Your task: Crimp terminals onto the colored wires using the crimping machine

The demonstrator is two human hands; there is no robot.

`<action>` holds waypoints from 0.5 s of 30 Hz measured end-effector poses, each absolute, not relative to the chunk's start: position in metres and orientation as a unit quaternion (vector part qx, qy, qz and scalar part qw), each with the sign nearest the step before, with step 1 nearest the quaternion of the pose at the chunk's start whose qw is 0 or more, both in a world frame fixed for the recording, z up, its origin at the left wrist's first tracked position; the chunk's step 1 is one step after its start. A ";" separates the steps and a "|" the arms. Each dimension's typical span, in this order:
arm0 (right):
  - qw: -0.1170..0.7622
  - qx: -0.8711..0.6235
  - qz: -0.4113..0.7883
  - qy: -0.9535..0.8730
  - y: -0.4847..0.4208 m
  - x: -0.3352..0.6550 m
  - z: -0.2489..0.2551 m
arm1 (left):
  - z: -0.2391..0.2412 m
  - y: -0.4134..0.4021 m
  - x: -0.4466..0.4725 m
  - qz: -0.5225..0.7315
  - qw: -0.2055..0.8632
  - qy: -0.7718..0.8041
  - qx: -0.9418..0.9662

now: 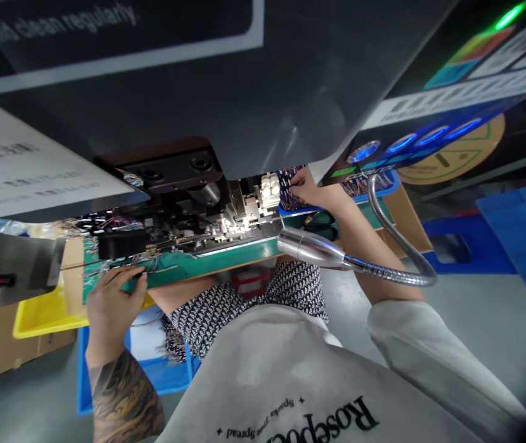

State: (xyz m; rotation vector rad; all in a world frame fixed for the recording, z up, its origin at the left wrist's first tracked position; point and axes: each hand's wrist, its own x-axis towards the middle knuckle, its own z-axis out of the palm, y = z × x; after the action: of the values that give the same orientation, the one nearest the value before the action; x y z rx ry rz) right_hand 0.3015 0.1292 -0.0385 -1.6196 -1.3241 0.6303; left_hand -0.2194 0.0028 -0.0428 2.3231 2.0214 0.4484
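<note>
My left hand, on a tattooed forearm, rests at the front edge of the green bench top. Its fingers are curled and pinched on thin coloured wires lying there. My right hand reaches far forward beside the machine's white connector block. Its fingertips are closed on a bundle of thin wires above a blue tray. Between my hands sits the metal crimping mechanism with a strip of terminals running leftward.
A chrome gooseneck lamp juts over the bench near my right forearm. The machine's dark hood overhangs the work area. A yellow bin and a blue crate sit low left, with more blue bins at right.
</note>
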 end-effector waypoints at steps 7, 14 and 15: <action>0.414 -0.662 0.273 -0.562 0.137 0.312 -0.041 | -0.044 0.004 -0.225 0.124 0.022 0.638 0.760; 0.393 -0.658 0.240 -0.596 0.131 0.313 -0.036 | -0.044 0.005 -0.238 0.089 0.039 0.621 0.778; 0.400 -0.666 0.214 -0.593 0.130 0.319 -0.034 | -0.044 0.005 -0.240 0.087 0.042 0.619 0.779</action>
State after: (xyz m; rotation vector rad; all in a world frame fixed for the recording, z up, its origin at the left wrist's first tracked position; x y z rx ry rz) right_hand 0.3191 0.1299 -0.0336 -1.6844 -1.4994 0.5416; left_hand -0.2397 0.0046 -0.0441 2.3858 1.8950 0.2648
